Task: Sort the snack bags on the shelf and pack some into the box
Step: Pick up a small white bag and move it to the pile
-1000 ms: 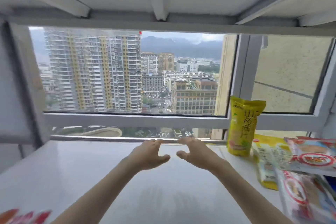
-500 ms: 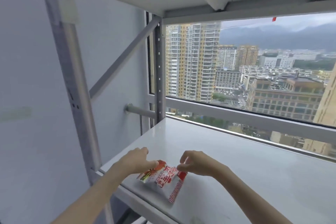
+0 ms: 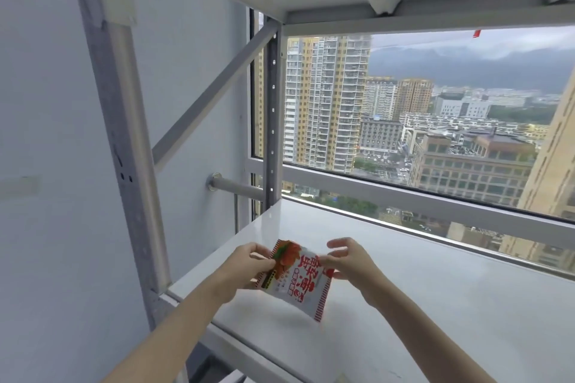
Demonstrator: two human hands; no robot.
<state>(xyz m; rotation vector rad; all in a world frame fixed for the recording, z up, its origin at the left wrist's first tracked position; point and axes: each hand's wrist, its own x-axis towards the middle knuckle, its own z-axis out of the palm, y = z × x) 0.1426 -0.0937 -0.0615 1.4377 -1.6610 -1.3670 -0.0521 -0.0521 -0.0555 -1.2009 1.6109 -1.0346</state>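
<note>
Left hand (image 3: 249,267) and right hand (image 3: 348,264) pinch snack bag (image 3: 295,280).

Bag (image 3: 298,281): left edge covered by left hand (image 3: 245,270), upper right corner by right hand (image 3: 348,261). Small print on its face too blurred to read. Whether its low corner touches the shelf (image 3: 435,305) cannot be told. Both forearms cut off by the bottom edge. Shelf runs out of frame right of the right hand. Right fingertips motion-blurred.
</note>
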